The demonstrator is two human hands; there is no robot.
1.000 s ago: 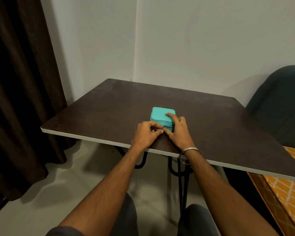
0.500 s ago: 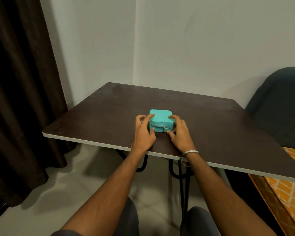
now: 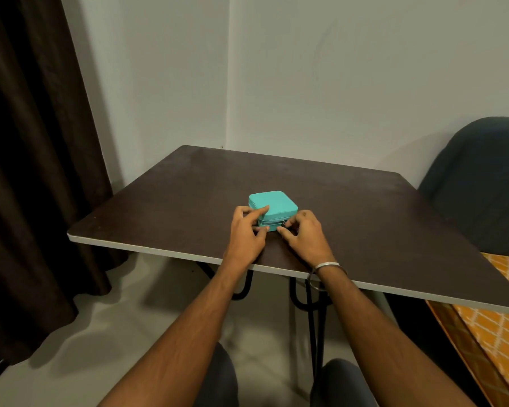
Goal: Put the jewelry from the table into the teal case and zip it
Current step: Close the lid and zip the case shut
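Case: your teal case [image 3: 274, 204] sits on the table [image 3: 365, 218], in the near half, a bit left of its middle. The lid is down. A zip line runs along the near side.
Zip pull: a small metal pull [image 3: 284, 223] shows at the near right corner of the case. It is too small to tell if the zip is fully closed.
Left hand: your left hand [image 3: 247, 233] is against the left near side of the case. The index finger lies on the edge of the lid and the thumb touches the lower front. The fingers bend around the corner, so you hold the case between finger and thumb.
Right hand: your right hand [image 3: 304, 235] is at the right near corner. The fingers are curled and the fingertips meet just at the zip pull. It looks like a pinch on the pull, but I cannot tell for sure.
Bangle: a silver bangle [image 3: 329, 267] is on your right wrist, over the table's near edge.
Around: a dark curtain [image 3: 33, 160] hangs at the left, a dark chair [image 3: 479, 183] stands at the right, and an orange patterned cloth [image 3: 494, 333] is below it.
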